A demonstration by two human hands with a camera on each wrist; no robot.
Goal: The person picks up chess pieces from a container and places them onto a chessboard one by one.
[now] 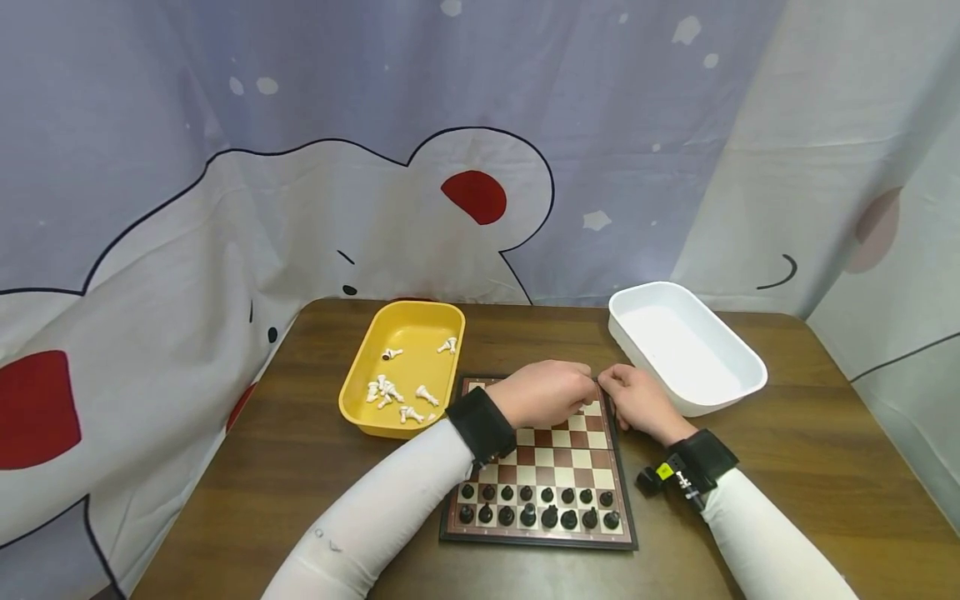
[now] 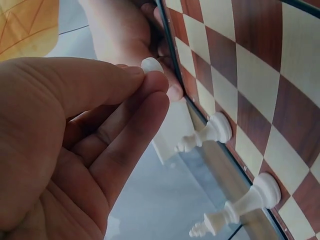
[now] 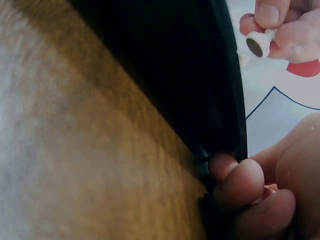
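Above the far side of the chessboard, my left hand pinches a small white chess piece between thumb and fingertips. The piece's dark round base shows in the right wrist view; the head view hides it. My right hand grips the board's far right corner, its curled fingers against the black edge. Two white pieces, a king and a smaller piece, stand on the far row in the left wrist view. Two rows of black chess pieces stand along the near side.
A yellow tray with several white chess pieces lying in it stands left of the board. To the right, close by my right hand, is a white tray. A patterned curtain hangs behind the wooden table.
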